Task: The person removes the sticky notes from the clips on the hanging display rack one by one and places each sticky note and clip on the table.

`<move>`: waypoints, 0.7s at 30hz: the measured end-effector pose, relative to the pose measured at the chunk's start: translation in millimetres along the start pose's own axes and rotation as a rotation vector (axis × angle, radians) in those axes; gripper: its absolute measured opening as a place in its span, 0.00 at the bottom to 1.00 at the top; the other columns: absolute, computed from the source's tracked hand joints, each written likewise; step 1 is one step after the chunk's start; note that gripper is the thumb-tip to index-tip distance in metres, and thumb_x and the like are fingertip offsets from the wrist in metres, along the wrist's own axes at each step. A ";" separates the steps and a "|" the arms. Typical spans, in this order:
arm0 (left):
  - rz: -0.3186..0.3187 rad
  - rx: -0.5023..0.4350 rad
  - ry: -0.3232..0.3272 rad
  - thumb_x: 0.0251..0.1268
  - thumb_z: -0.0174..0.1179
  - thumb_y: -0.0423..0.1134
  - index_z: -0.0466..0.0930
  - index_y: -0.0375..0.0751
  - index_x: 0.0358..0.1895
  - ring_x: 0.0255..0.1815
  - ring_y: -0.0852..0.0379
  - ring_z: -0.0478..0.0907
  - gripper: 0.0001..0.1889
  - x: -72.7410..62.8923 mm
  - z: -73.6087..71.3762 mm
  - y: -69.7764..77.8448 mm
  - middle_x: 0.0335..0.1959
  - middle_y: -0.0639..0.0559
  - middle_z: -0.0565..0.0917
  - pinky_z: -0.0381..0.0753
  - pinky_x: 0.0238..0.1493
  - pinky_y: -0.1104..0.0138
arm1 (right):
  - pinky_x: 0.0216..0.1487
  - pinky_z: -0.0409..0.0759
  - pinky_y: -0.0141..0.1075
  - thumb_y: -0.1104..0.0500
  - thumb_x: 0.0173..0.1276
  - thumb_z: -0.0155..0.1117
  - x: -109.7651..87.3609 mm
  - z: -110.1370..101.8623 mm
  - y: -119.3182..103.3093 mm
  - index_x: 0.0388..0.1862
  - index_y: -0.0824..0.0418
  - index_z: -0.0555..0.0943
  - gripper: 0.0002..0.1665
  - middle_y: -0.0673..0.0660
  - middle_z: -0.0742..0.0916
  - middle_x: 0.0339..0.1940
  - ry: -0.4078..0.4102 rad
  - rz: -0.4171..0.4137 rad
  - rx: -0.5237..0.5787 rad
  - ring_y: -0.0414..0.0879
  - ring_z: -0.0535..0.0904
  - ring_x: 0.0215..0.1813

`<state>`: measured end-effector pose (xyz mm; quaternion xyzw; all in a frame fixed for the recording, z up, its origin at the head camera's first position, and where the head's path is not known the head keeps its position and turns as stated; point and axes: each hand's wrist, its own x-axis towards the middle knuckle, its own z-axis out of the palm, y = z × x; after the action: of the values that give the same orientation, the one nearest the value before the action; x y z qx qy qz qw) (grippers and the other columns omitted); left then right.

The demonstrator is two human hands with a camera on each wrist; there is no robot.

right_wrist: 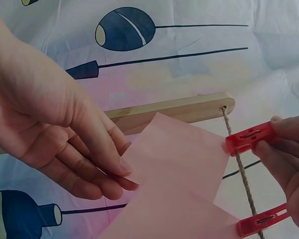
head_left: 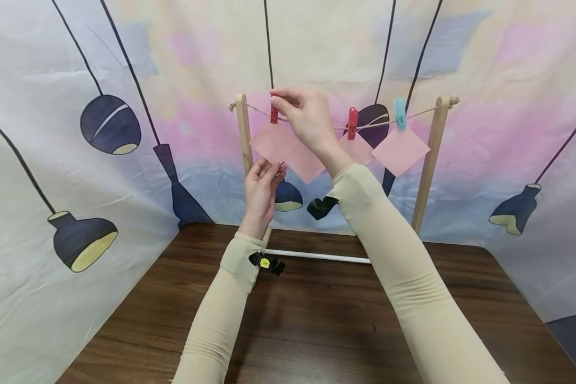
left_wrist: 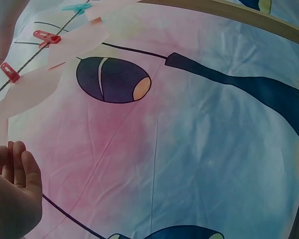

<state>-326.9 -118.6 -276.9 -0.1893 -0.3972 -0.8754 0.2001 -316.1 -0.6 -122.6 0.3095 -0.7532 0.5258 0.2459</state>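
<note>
My right hand pinches a red clothespin between thumb and fingers; its jaws sit over the rope at the top corner of a pink paper square. Lower down, my left hand pinches that square's bottom corner between thumb and fingertips. A second pink square overlaps beside it, hung by another red clothespin that my right hand hides in the head view. Farther right hang a pink square under a red clothespin and one under a light blue clothespin.
The twine rope runs between a left wooden post and a right wooden post. A white rod crosses low between them, above the dark wooden table. Behind hangs a cloth printed with lamps.
</note>
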 end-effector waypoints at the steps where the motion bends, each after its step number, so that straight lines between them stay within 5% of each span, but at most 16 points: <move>1: 0.001 0.002 -0.001 0.73 0.54 0.23 0.74 0.39 0.41 0.39 0.55 0.86 0.07 0.4 0.2 -0.1 0.36 0.47 0.83 0.84 0.48 0.66 | 0.52 0.82 0.29 0.60 0.73 0.65 0.1 -0.1 0.0 0.55 0.62 0.87 0.14 0.57 0.89 0.50 0.013 -0.004 0.004 0.40 0.85 0.52; 21: 0.011 0.045 0.003 0.73 0.55 0.24 0.76 0.39 0.43 0.38 0.56 0.86 0.07 1.6 0.5 0.7 0.36 0.48 0.85 0.84 0.49 0.65 | 0.55 0.80 0.29 0.60 0.72 0.67 -2.4 -4.7 -1.4 0.54 0.64 0.86 0.15 0.57 0.89 0.50 0.107 -0.086 0.053 0.40 0.86 0.51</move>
<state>-327.8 -119.0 -275.4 -0.1855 -0.4156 -0.8653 0.2101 -313.3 4.0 -121.8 0.3194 -0.7109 0.5501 0.2999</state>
